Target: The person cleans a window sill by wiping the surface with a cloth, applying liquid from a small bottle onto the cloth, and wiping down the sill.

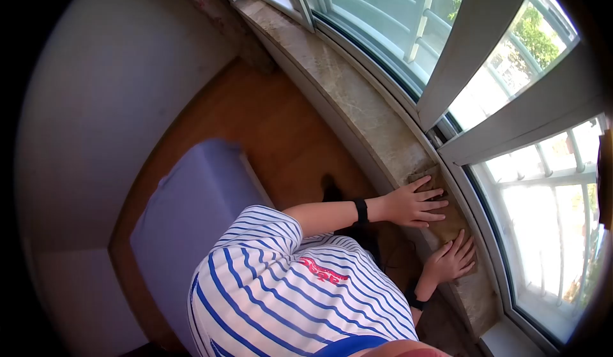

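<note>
My left hand (412,207) lies palm down with its fingers spread on a flat brown piece that looks like a cloth (452,222). Just below it in the view, my right hand (449,261) rests flat on the same brown piece, fingers apart. The brown piece lies on the marble window sill (357,105), darker than the stone around it. Both wrists wear a black band. Neither hand grasps anything; what lies under the palms is hidden.
A sliding window with white frames (476,44) and outside bars borders the sill. Behind my striped shirt (287,293) stands a bed or seat under a lavender cover (191,197). Wooden floor (287,121) runs between it and the sill wall.
</note>
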A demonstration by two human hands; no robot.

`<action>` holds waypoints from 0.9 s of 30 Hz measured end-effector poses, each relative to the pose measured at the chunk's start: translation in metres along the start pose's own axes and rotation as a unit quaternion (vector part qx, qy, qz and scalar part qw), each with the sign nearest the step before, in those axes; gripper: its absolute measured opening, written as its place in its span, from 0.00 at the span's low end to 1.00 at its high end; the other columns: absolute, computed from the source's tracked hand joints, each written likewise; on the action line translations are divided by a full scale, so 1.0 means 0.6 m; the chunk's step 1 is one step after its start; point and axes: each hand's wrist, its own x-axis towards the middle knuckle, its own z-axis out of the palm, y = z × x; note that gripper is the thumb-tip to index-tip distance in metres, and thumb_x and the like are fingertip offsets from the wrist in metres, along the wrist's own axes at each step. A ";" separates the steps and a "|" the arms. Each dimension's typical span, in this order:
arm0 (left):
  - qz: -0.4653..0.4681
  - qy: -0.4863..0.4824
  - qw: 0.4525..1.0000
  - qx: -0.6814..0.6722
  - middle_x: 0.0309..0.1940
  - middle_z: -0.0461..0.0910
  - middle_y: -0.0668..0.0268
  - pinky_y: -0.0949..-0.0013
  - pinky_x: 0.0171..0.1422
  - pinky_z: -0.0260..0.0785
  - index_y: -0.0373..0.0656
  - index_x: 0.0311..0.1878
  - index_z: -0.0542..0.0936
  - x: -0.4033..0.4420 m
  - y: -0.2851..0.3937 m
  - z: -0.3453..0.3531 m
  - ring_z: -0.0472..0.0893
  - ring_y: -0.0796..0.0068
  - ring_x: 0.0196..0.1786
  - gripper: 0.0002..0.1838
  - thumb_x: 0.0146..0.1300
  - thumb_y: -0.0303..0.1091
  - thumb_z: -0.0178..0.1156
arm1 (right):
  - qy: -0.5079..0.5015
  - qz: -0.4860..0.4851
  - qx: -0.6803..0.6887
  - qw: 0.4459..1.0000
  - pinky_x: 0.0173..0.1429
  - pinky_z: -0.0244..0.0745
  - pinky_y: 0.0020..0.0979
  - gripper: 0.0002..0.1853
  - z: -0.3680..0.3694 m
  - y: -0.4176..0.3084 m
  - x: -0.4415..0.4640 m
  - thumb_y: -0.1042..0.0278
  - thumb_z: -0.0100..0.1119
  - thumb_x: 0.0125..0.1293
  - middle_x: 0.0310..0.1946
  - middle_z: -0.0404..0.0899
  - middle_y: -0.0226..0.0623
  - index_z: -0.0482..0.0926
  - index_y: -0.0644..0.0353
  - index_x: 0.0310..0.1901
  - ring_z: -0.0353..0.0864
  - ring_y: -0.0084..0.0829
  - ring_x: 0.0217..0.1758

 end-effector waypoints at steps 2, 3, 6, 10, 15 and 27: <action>0.014 0.021 1.000 -0.012 0.74 0.67 0.71 0.35 0.82 0.41 0.65 0.69 0.74 -0.005 -0.002 0.001 0.60 0.62 0.79 0.25 0.70 0.54 0.56 | -0.003 0.014 -0.014 1.000 0.75 0.53 0.59 0.24 0.008 -0.021 0.002 0.51 0.34 0.80 0.74 0.66 0.33 0.73 0.39 0.70 0.65 0.43 0.76; 0.008 0.026 1.000 -0.014 0.74 0.67 0.71 0.35 0.82 0.41 0.65 0.69 0.74 -0.008 -0.004 -0.004 0.60 0.62 0.79 0.25 0.70 0.54 0.56 | -0.011 0.026 -0.028 0.999 0.75 0.53 0.59 0.24 0.005 -0.029 0.005 0.51 0.33 0.81 0.75 0.65 0.32 0.72 0.40 0.71 0.65 0.43 0.76; -0.004 0.037 0.998 -0.042 0.74 0.67 0.70 0.35 0.81 0.41 0.64 0.68 0.74 -0.013 -0.023 -0.025 0.60 0.62 0.79 0.25 0.70 0.55 0.57 | -0.014 0.024 -0.051 0.998 0.75 0.52 0.60 0.25 -0.013 -0.063 0.020 0.51 0.32 0.81 0.76 0.64 0.32 0.70 0.40 0.72 0.64 0.43 0.77; 0.009 0.033 0.997 -0.065 0.75 0.66 0.70 0.33 0.80 0.44 0.64 0.68 0.74 -0.057 -0.106 -0.085 0.60 0.62 0.79 0.27 0.68 0.57 0.59 | -0.035 -0.006 -0.043 0.998 0.76 0.49 0.61 0.25 -0.046 -0.157 0.046 0.52 0.33 0.80 0.77 0.62 0.36 0.69 0.43 0.72 0.61 0.47 0.77; 0.018 0.049 0.995 -0.080 0.74 0.67 0.70 0.30 0.77 0.47 0.63 0.67 0.74 -0.109 -0.216 -0.144 0.62 0.62 0.78 0.28 0.66 0.57 0.62 | -0.060 -0.031 -0.032 0.997 0.77 0.47 0.62 0.27 -0.063 -0.289 0.081 0.55 0.39 0.76 0.77 0.60 0.41 0.67 0.46 0.73 0.59 0.52 0.78; -0.107 0.067 0.991 -0.050 0.67 0.76 0.75 0.31 0.80 0.46 0.63 0.61 0.80 -0.283 -0.486 -0.358 0.69 0.68 0.75 0.25 0.57 0.40 0.69 | -0.120 -0.170 0.023 0.978 0.79 0.51 0.56 0.32 -0.075 -0.666 0.204 0.60 0.46 0.69 0.76 0.59 0.48 0.62 0.58 0.75 0.57 0.57 0.78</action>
